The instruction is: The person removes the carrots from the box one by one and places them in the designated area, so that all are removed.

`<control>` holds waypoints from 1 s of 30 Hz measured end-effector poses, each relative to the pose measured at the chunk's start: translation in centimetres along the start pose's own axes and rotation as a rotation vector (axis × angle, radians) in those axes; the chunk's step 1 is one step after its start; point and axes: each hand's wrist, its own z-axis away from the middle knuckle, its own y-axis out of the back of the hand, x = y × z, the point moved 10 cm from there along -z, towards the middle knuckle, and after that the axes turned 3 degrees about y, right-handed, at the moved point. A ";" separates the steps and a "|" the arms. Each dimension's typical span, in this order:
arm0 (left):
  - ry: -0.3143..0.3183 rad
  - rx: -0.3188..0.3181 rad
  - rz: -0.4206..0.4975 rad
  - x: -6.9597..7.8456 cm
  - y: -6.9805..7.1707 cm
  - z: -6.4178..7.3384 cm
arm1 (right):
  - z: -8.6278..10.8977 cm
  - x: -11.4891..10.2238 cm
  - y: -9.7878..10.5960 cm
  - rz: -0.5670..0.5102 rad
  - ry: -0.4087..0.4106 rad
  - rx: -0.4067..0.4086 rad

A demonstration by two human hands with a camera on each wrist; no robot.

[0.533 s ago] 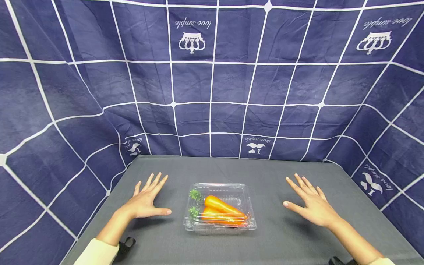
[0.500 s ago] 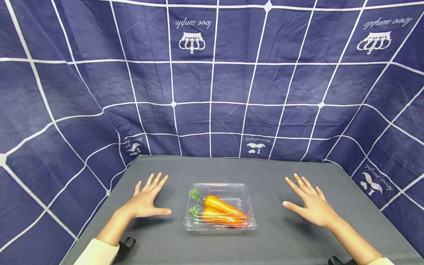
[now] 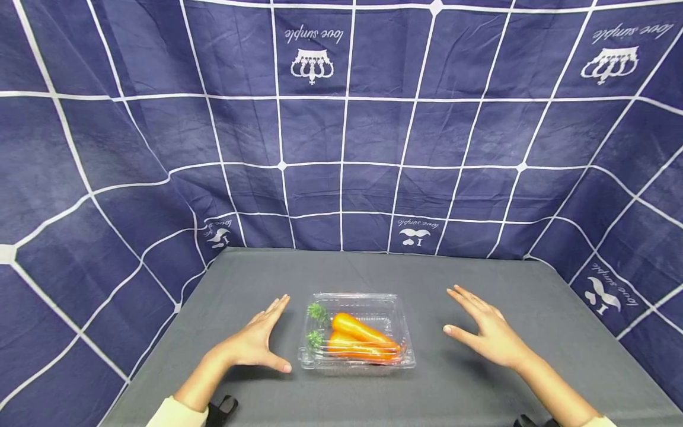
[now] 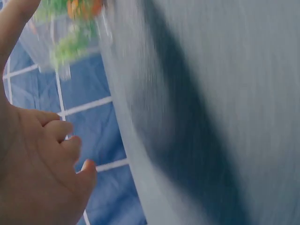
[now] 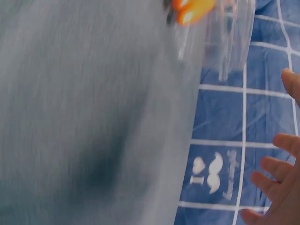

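Note:
A clear plastic clamshell box [image 3: 356, 332] stands in the middle of the grey table in the head view, its lid down. Inside lie two orange carrots [image 3: 363, 339] with green leafy tops [image 3: 316, 325] toward the left. My left hand [image 3: 248, 344] hovers just left of the box, thumb spread from straight fingers, holding nothing. On the other side, my right hand [image 3: 488, 332] is held over the table farther from the box, fingers extended and nothing in them. Both wrist views catch part of the box, blurred, beyond the hands.
The grey cloth-covered table [image 3: 363, 403] runs back to a navy curtain [image 3: 373, 130] with white grid lines, which also closes in the left and right sides. Black straps [image 3: 223, 409] sit at the wrists.
Both hands have moved inward toward the box, the left one ending close to its side. The box stays in place; the head view has shifted very slightly.

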 end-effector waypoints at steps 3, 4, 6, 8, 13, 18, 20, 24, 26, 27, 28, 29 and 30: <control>0.003 -0.051 0.081 0.5 -1.3 -0.2 | 0.1 -2.0 -0.7 -0.068 0.092 0.041; 0.014 -0.062 0.096 0.5 -1.6 -0.3 | 0.1 -2.7 -1.0 -0.092 0.121 0.047; 0.046 -0.081 0.119 0.4 -2.1 -0.5 | 0.2 -4.1 -1.7 -0.144 0.176 0.051; 0.084 -0.100 0.131 0.3 -2.5 -0.7 | 0.4 -5.3 -2.3 -0.182 0.224 0.046; 0.152 -0.159 0.141 0.2 -4.1 -1.6 | 0.7 -7.0 -3.7 -0.245 0.263 0.016; 0.116 -0.137 0.208 0.8 -5.2 -2.9 | 0.9 -6.9 -4.5 -0.285 0.236 0.009; 0.064 -0.110 0.237 1.2 -5.4 -3.4 | 1.0 -6.7 -4.8 -0.303 0.220 0.003; -0.013 -0.062 0.276 1.6 -5.9 -3.7 | 1.1 -6.3 -5.4 -0.342 0.182 0.002; -0.031 -0.042 0.289 1.7 -6.1 -3.6 | 1.2 -6.3 -5.5 -0.356 0.173 0.013; -0.036 -0.034 0.296 1.6 -6.1 -3.5 | 1.2 -6.3 -5.5 -0.361 0.175 0.020; -0.046 -0.028 0.307 1.7 -6.2 -3.5 | 1.2 -6.3 -5.6 -0.366 0.177 0.025; -0.050 -0.024 0.312 1.7 -6.3 -3.4 | 1.2 -6.4 -5.6 -0.370 0.180 0.030; -0.053 -0.020 0.317 1.7 -6.3 -3.4 | 1.2 -6.4 -5.6 -0.376 0.184 0.034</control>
